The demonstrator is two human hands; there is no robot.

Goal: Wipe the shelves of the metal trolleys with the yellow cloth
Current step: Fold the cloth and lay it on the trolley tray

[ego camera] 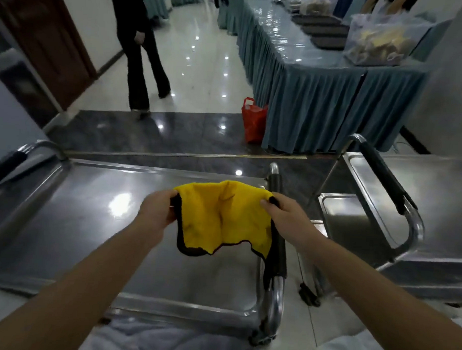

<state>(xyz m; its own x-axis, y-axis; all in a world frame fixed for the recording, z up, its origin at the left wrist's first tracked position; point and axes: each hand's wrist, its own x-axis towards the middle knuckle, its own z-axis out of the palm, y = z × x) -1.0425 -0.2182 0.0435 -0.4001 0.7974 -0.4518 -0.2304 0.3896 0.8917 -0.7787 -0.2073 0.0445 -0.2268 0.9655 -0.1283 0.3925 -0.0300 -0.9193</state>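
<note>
**Q:** Which step is shown here?

**A:** You hold the yellow cloth (224,216) spread in the air above the top shelf (92,209) of the nearer trolley (275,307). Your left hand (155,211) pinches its left upper corner; your right hand (281,216) pinches the right upper corner. The cloth hangs between them and does not touch the metal. This reads as preparation: opening or refolding the cloth before a wiping pass.

**Q:** What does the next move call for?

**A:** Probably you should gather the cloth into one hand, lower it flat onto the shelf and sweep along its length, working into the raised rim. A second trolley (407,207) stands just beside the first on your right, its shelves also to be wiped. A person (140,53) is walking on the floor beyond; keep the trolleys steady as you press.
</note>
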